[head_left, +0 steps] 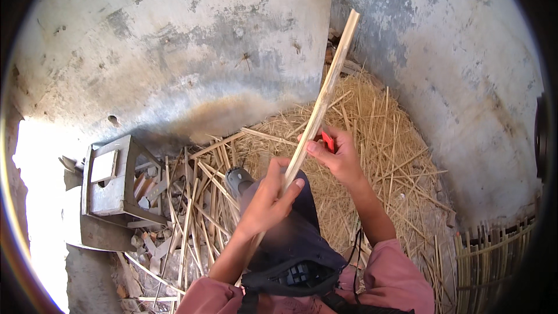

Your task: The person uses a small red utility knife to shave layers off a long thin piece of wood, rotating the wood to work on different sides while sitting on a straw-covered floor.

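Note:
A long, pale split bamboo strip (pixel 324 100) slants up and away from my lap, its far end raised toward the corner of the walls. My left hand (pixel 264 202) is wrapped round its lower part, thumb on top. Beside the strip's middle, my right hand (pixel 344 161) is closed on a small red tool (pixel 329 142). Most of that tool is hidden by the fingers, so its kind cannot be made out. The right thumb and fingertips are at the strip's edge. Below the left hand, the strip's lower end passes behind my forearm.
Loose shavings (pixel 372 128) and split strips (pixel 195 221) cover the floor. At the left, a wooden stool (pixel 107 195) lies tipped over among rubble. Worn walls (pixel 192 52) meet ahead. A slatted bamboo piece (pixel 494 256) stands at lower right. My shoe (pixel 237 180) is near the strips.

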Motion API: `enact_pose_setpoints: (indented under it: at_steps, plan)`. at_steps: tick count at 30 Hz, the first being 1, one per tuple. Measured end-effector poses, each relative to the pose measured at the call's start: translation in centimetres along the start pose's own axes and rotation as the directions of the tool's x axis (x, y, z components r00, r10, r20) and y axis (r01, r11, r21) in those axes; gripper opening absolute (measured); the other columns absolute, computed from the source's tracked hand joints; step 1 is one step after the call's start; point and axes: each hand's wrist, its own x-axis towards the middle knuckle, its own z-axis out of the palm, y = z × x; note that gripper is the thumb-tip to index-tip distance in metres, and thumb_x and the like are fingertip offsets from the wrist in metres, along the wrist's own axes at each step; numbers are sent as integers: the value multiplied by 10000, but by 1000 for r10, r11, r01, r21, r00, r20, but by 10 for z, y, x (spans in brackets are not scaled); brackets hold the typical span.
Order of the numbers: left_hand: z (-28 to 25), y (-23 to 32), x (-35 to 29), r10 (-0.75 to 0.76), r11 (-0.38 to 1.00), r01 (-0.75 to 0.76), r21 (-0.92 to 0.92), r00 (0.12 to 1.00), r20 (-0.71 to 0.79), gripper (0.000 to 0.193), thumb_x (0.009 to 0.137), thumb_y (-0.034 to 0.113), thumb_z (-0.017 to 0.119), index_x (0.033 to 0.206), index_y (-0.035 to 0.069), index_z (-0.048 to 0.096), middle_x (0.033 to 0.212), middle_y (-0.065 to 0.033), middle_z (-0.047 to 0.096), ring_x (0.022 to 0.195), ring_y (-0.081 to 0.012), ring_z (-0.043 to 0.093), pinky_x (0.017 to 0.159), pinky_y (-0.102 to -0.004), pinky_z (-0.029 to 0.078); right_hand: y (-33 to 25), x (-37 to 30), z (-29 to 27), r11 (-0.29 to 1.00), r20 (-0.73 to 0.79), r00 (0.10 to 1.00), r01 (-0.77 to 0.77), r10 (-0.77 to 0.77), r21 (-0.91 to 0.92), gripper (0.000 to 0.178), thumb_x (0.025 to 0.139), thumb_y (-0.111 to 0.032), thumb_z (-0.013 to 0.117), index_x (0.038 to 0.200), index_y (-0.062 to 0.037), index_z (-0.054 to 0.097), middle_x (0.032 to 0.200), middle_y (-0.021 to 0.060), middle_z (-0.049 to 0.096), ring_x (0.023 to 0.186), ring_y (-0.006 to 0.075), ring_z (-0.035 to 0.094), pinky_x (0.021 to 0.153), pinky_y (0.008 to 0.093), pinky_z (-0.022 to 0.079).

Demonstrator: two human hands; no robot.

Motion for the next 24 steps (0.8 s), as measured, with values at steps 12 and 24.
enact_pose_setpoints:
  at_steps: [12, 24]
  plan:
    - [-31, -14, -56, -52, 998, 53, -45, 998, 38, 481, 997, 7, 733, 1404, -19, 478, 1163, -174, 736, 1069, -237, 753, 884, -357, 628, -28, 22, -6, 985, -211, 962, 168, -173, -39, 282, 1003, -232, 743, 1148, 7, 771, 802, 40, 733, 540, 8, 424, 478, 213, 297]
    - [-34, -25, -54, -38, 978, 41, -206, 999, 18, 376, 1022, -25, 680, 1368, -64, 537, 1053, -173, 763, 990, -237, 772, 866, -359, 637, -25, 19, 5, 994, -26, 999, 31, -34, -108, 327, 969, -195, 789, 1184, 48, 752, 1010, 110, 784, 912, 134, 744, 841, 277, 585]
